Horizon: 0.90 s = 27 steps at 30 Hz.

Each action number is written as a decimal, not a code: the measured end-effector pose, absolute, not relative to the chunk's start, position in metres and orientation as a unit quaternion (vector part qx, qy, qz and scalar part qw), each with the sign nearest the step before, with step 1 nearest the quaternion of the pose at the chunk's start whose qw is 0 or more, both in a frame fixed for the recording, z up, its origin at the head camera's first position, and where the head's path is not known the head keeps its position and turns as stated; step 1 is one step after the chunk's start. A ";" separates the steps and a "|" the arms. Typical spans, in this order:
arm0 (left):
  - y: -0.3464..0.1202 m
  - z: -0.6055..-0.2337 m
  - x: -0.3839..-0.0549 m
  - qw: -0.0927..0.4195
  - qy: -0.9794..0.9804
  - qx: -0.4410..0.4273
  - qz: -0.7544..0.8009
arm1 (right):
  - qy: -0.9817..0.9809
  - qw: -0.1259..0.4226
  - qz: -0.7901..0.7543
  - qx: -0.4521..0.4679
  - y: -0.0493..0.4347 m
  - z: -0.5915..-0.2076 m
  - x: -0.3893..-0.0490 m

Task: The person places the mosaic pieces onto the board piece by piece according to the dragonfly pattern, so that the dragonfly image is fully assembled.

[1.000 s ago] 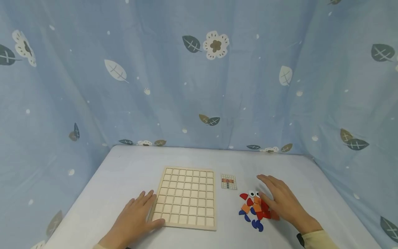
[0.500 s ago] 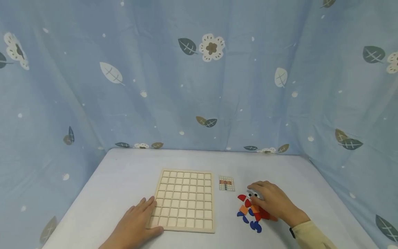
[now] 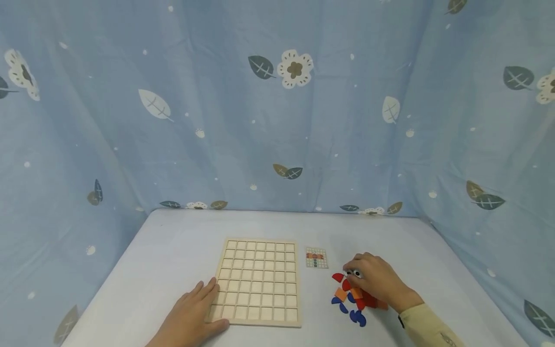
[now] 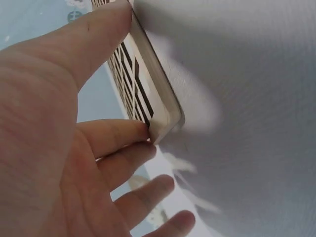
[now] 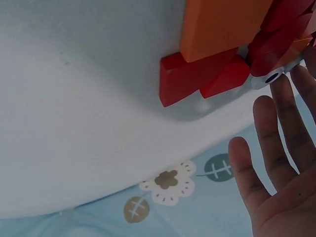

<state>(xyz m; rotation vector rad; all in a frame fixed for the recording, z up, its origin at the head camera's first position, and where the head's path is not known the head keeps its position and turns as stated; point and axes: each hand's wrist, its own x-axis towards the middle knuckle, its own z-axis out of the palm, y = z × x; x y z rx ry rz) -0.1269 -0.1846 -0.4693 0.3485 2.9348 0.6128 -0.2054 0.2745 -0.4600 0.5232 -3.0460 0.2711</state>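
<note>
A pale wooden grid board [image 3: 257, 279] lies flat, its cells bare. My left hand [image 3: 191, 311] rests at its near left corner, fingers along the left side and thumb at the front edge. In the left wrist view, the thumb [image 4: 94, 37] and index fingertip touch the board [image 4: 160, 98], with the other fingers extended. My right hand [image 3: 379, 279] reaches over a heap of coloured pieces and pinches a white eye piece [image 3: 349, 273] between thumb and index finger. A second eye piece [image 3: 357, 273] lies beside it. In the right wrist view the thumb is hidden.
A small pattern card [image 3: 317, 258] lies between board and heap. Red pieces [image 3: 337, 277], orange squares [image 3: 340, 294] and blue curved pieces [image 3: 358, 318] lie loosely around the right hand. A blue patterned curtain [image 3: 277, 120] borders the white table [image 3: 191, 236].
My right hand has come down from above the heap, moving left onto the eye pieces, its fingers drawing together. The left hand stays at the board's corner. The head view has shifted slightly.
</note>
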 end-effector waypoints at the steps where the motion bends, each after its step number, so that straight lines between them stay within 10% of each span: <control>1: -0.184 -0.470 -0.127 0.064 0.971 0.112 0.204 | -0.982 0.018 0.087 0.167 0.274 -0.460 -0.206; 27: -0.184 -0.468 -0.125 0.009 0.976 0.136 0.172 | -0.968 0.091 0.110 0.208 0.244 -0.442 -0.218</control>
